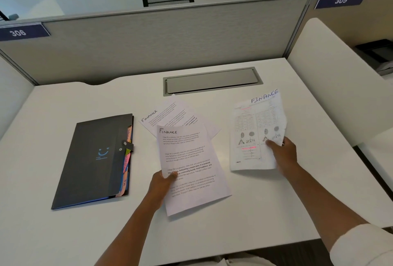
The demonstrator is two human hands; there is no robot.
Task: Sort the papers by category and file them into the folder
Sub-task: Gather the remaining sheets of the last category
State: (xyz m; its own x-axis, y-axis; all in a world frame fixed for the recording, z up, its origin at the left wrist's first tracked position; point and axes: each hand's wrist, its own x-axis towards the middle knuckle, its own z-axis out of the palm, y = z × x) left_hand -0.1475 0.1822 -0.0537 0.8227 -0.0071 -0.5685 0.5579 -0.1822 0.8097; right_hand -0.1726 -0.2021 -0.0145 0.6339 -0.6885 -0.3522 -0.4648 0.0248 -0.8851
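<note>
— Since both sheets are thin and floppy, where should they be gripped?
— Near an edge. The left hand point(162, 180) pinches the typed Finance sheet point(189, 170) at centre frame; the right hand point(282, 151) pinches the crumpled Finance sheet point(255, 132) at right.
— And the folder point(93, 159)?
— Stiffer, closed, flat at left.

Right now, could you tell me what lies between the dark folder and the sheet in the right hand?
In the head view, the FINANCE sheet held by the left hand, overlapping fanned papers.
</note>
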